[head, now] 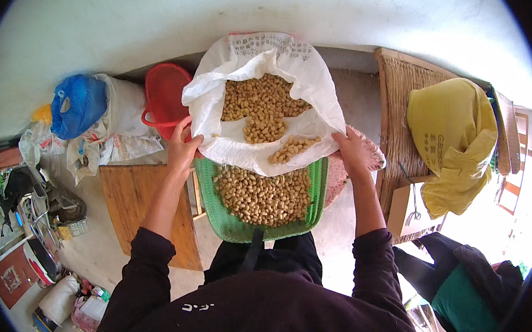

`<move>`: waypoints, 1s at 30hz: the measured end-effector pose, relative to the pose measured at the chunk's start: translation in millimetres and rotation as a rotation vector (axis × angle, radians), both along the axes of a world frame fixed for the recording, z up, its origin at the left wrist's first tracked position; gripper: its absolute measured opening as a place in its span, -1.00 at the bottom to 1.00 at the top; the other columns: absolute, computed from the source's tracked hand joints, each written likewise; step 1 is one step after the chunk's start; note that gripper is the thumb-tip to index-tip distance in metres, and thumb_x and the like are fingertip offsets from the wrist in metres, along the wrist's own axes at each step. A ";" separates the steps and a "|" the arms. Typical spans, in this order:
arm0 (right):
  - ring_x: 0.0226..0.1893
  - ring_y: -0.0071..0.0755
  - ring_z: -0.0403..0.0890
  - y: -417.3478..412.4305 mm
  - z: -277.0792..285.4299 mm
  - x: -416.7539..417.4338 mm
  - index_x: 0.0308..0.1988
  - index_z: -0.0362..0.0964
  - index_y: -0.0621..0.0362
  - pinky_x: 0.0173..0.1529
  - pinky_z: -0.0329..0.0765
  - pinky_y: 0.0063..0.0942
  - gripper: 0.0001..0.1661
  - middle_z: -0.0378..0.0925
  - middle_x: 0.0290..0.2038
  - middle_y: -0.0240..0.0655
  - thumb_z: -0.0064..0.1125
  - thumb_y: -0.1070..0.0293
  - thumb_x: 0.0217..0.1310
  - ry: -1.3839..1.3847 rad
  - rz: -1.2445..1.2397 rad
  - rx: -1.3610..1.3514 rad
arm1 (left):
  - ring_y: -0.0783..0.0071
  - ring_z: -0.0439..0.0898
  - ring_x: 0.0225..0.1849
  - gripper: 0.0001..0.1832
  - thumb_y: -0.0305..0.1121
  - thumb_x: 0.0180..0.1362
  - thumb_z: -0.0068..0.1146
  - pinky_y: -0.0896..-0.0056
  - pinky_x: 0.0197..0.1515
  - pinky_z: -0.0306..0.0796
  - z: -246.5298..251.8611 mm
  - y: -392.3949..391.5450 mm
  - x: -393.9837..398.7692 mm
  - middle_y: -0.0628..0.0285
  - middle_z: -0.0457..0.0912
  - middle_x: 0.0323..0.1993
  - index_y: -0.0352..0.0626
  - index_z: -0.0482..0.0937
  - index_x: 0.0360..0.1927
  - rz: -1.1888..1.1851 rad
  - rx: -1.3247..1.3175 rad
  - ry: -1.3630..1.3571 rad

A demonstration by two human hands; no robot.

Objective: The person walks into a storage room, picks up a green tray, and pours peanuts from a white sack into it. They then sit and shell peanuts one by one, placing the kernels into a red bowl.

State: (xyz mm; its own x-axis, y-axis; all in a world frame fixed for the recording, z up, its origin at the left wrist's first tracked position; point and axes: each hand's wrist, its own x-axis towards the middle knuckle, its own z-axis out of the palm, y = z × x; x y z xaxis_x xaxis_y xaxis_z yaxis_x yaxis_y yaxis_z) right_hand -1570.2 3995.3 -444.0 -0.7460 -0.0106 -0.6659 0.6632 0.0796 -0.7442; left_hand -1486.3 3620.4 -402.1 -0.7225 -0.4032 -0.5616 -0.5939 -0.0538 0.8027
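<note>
A white woven sack [206, 85] stands before me with its mouth spread wide, peanuts in shells [264, 102] inside it. My left hand [184, 147] grips the left side of its rim, and my right hand [349, 147] grips the right side. A smaller heap of peanuts lies on the fold of the sack near the front rim. Below the sack, close to my legs, is a green woven plastic basket [236, 233] holding more peanuts [265, 197]. The front edge of the sack overlaps the far part of the basket, so that part is hidden.
A red plastic basket [165, 93] touches the sack's left side. Beyond it are a blue plastic bag [79, 107] and pale sacks. A wooden table [152, 213] stands at left. To the right, a yellow sack [449, 130] rests by a straw-covered panel [391, 115] and a cardboard box [411, 209].
</note>
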 end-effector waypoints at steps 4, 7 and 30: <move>-0.31 -0.34 0.60 0.5 2.3 -28.3 -0.03 0.34 0.35 -0.31 0.63 -0.41 -0.60 0.52 -0.23 -0.18 -0.01 0.39 0.12 0.134 -0.057 -0.089 | 0.51 0.56 -0.29 -0.69 -0.54 0.13 0.04 0.51 -0.27 0.49 -16.3 -12.8 -26.7 0.19 0.58 -0.20 -0.29 0.53 -0.02 0.153 0.200 0.090; -0.31 -0.38 0.59 -28.2 24.3 -66.8 -0.05 0.35 0.37 -0.28 0.59 -0.45 -0.61 0.52 -0.23 -0.20 -0.01 0.37 0.15 0.264 -0.019 -0.174 | 0.50 0.57 -0.27 -0.69 -0.54 0.14 0.02 0.51 -0.24 0.49 -10.2 -12.7 -71.9 0.20 0.58 -0.20 -0.35 0.52 -0.02 0.233 0.235 0.227; -0.27 -0.31 0.59 42.8 -195.3 191.5 -0.09 0.50 0.27 -0.20 0.50 -0.34 -0.49 0.59 -0.28 -0.18 0.16 0.05 0.14 -0.119 -0.007 0.106 | 0.15 0.34 0.17 -0.34 -0.29 0.07 0.23 0.10 0.12 0.30 -113.9 -2.9 126.3 0.08 0.35 0.17 -0.26 0.25 0.22 0.005 0.381 -0.480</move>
